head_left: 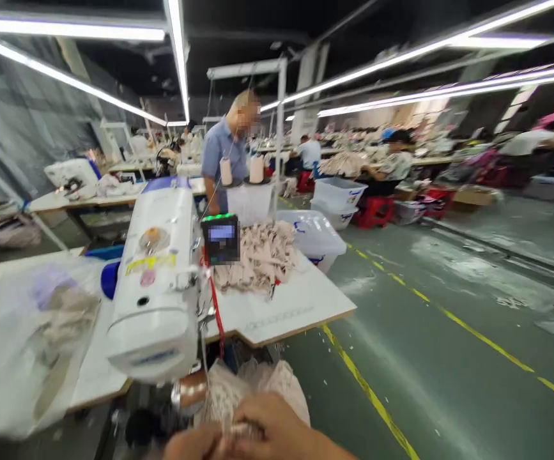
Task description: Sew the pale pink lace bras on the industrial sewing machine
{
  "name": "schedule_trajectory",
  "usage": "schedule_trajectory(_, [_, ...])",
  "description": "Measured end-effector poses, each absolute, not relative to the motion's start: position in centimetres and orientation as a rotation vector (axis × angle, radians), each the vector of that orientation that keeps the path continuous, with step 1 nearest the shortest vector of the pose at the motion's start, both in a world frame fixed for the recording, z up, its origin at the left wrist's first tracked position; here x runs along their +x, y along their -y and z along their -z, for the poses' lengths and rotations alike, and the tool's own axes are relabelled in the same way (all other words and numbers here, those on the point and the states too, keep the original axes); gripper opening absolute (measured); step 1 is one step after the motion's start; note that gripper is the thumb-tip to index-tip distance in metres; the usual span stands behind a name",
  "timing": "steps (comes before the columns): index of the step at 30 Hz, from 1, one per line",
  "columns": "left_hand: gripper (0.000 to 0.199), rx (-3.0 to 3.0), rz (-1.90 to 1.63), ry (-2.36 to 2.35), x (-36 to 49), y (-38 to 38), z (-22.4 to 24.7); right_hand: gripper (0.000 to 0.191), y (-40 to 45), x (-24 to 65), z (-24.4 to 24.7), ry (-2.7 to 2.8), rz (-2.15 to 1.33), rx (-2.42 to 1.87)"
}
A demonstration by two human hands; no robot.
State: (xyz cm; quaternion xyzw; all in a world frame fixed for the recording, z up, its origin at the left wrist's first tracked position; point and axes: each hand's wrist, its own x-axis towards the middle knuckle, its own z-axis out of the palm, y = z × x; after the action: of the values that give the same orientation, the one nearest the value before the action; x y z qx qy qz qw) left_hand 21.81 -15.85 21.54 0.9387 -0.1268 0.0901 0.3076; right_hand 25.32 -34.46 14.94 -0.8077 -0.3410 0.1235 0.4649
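At the bottom centre, a gathered beige fabric piece (284, 383) hangs just below the sewing machine's front end. My left hand (194, 444) and my right hand (277, 425) meet on it, fingers closed on the cloth and close together. The fingertips are blurred and partly hidden in the fabric. Above and to the left of my hands stands a white sewing machine (161, 300) with a blue handwheel. A small control panel (221, 239) with green lights is on its right side. Beige fabric strips (257, 259) lie heaped on the white table (291, 313).
Clear plastic sheeting (13, 338) covers the left table. A person in a blue shirt (216, 150) stands behind the machine. Plastic bins (319, 233) and a red stool (375, 211) stand beyond the table. Yellow tape (367, 386) marks the floor at right; more people sit farther back.
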Motion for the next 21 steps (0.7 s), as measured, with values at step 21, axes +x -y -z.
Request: schedule_trajectory(21, [0.036, 2.206, 0.084, -0.343, 23.6, 9.5, -19.7, 0.021, 29.3, 28.6, -15.9, 0.411, -0.365, -1.802])
